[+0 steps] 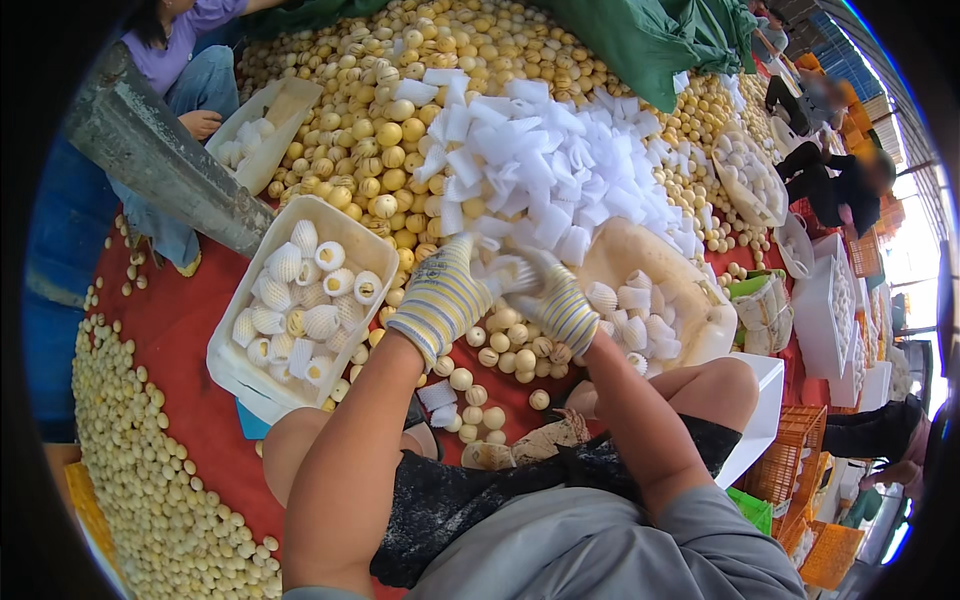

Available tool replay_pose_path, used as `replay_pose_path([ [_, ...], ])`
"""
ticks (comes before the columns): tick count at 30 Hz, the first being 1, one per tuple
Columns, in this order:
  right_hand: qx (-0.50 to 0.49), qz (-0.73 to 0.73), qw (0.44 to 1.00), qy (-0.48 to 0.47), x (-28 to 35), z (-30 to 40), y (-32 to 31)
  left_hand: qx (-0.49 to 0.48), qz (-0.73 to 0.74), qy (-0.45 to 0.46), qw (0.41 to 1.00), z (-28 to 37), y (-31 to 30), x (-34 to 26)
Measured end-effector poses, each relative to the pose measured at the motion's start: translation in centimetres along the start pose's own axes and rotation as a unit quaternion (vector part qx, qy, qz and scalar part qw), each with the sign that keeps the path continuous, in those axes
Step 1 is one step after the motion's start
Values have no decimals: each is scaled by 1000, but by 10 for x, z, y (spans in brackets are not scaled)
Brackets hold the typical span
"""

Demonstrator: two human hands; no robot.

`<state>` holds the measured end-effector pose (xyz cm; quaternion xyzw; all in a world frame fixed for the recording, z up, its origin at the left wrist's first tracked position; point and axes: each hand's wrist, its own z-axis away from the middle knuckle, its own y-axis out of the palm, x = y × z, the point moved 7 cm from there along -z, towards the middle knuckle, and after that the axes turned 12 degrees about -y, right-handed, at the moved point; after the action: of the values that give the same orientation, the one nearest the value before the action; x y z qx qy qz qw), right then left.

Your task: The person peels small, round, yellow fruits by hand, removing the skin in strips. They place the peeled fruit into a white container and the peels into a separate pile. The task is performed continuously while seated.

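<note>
My left hand, in a striped knit work glove, and my right hand, gloved alike, meet before me. Both grip a white foam net sleeve, blurred by motion; whether a fruit is inside I cannot tell. Just beyond lies a heap of loose foam sleeves on a large pile of yellow, dark-striped pepino melons. Left of my left hand, a white plastic tub holds sleeved fruits. A second, stained tub with sleeved fruits is beside my right hand.
Loose melons lie on the red ground sheet between my legs. A metal post slants in at left, near a seated person. Green cloth covers the pile's back. Orange crates and white foam boxes stand right.
</note>
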<state>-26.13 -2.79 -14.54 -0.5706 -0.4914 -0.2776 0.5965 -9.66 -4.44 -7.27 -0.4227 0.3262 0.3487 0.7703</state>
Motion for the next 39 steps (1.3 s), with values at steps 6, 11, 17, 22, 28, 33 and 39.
replay_pose_path([
  [6, -284, 150, 905, 280, -224, 105, -200, -39, -20, 29, 999, 2, -24, -17],
  [11, -412, 238, 813, 334, -218, 123, -180, -63, -7, 38, 997, 13, -29, -7],
  [17, -255, 372, 855, 257, -233, 36, -114, -46, -7, 42, 998, 0, -25, -7],
  [22, -224, 303, 882, 284, -250, 24, -112, -113, -3, 94, 989, -2, -30, -8],
  [28, -159, -109, 959, 207, -141, 6, -53, -188, 14, 161, 969, -6, -38, -2],
  [33, -31, -205, 976, 69, 8, -28, -10, -204, -53, 182, 960, 2, -37, -17],
  [39, -91, -287, 953, -43, 84, -31, 2, -206, 3, 177, 962, 8, -53, -12],
])
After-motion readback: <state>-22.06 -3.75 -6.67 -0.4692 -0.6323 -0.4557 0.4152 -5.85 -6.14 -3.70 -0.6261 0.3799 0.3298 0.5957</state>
